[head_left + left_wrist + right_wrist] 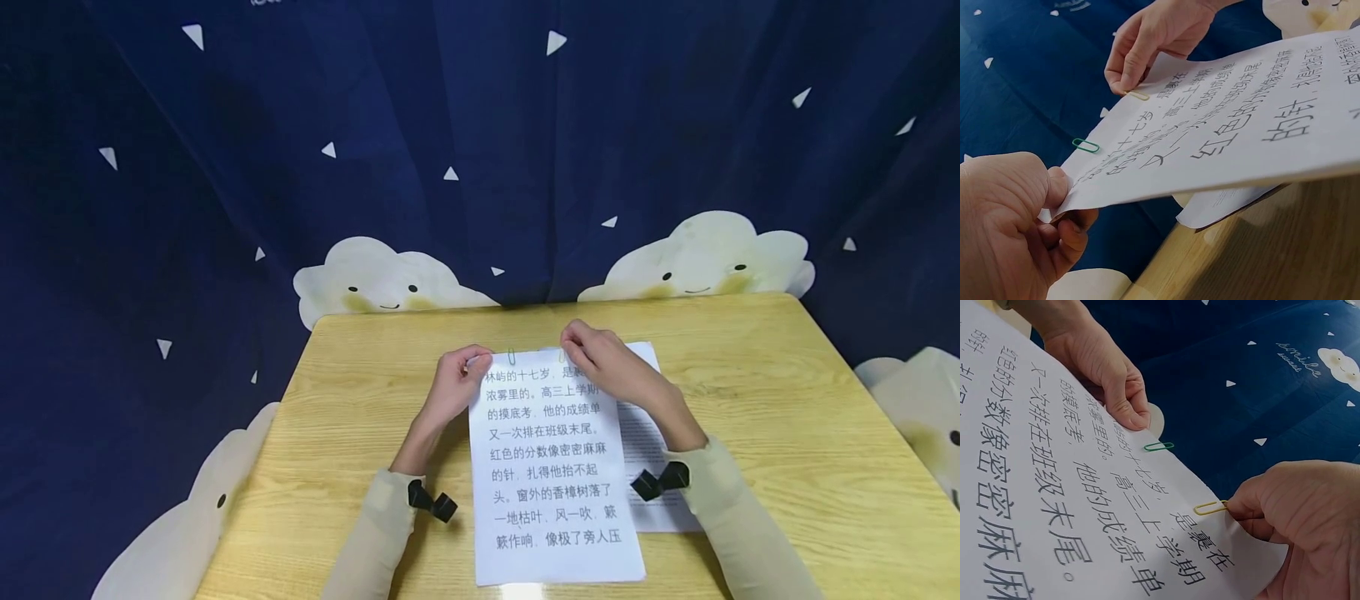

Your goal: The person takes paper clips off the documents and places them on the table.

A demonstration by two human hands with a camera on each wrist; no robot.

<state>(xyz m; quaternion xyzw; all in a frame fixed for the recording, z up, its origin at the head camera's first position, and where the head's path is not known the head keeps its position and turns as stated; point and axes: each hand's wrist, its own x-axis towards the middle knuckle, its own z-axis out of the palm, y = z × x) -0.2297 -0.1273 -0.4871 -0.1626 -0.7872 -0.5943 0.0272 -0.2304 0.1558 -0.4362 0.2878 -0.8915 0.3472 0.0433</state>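
Note:
A printed sheet of paper with large characters is held up by its top edge above the table. My left hand pinches its top left corner between thumb and fingers. Near the top right corner, my right hand pinches a yellow paper clip that sits on the sheet's edge. A green paper clip is fastened to the same edge, nearer the left hand. Whether more than one sheet lies under the clips cannot be told.
Another paper with small print lies on the wooden table, partly under the held sheet on the right. A dark blue curtain with white triangles and clouds hangs behind the table. Black wrist cameras sit on both sleeves.

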